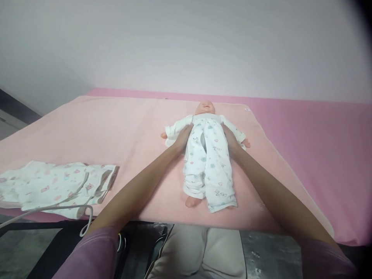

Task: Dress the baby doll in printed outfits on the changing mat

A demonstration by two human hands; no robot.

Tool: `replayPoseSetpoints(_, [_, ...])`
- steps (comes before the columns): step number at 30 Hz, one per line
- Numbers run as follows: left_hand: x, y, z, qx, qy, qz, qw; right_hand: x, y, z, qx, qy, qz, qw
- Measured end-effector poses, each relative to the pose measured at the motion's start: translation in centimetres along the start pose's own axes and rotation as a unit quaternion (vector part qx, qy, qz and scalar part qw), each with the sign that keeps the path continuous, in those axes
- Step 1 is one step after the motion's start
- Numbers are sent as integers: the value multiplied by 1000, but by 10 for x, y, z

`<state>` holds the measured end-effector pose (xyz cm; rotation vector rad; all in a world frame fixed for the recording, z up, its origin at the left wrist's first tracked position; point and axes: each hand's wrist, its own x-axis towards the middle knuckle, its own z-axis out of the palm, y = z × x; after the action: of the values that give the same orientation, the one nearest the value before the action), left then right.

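Observation:
A baby doll [205, 107] lies on its back with its head toward the wall, dressed in a white long-sleeved top [179, 126] and white printed baby pants [216, 155]. On the left side of the pants' upper part, my left hand [183, 137] is closed, its thumb on top and its other fingers mostly hidden. My right hand [230, 138] grips the opposite side in the same way. The pants reach up over the doll's belly. One doll foot [192, 201] sticks out of a bunched pant leg; the other leg's hem nearly covers the second foot.
A peach pad [130, 120] lies over a pink sheet [314, 155]. Folded white printed baby clothes [58, 184] rest at the front left edge, with a white cable [52, 208] in front. A pale wall [186, 46] stands behind the table.

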<state>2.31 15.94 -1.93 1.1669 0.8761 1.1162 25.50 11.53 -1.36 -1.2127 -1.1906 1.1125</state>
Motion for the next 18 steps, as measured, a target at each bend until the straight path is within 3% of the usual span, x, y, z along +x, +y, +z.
replayPoseSetpoints(3, [1, 3, 0, -10, 9, -1, 1000, -2, -5, 1, 54, 19, -1, 998])
replayPoseSetpoints(7, [0, 13, -3, 40, 21, 39, 998, 3, -12, -13, -49, 37, -66, 996])
replayPoseSetpoints(13, [19, 48, 7, 184, -72, 154, 968, 19, -49, -12, -196, -44, -184, 962])
replayPoseSetpoints(15, [31, 53, 12, 202, -46, 166, 964, 31, -54, -7, -193, -16, -174, 965])
replayPoseSetpoints(18, [38, 45, 13, 202, 28, 130, 970, 42, -37, -5, -172, 84, -117, 975])
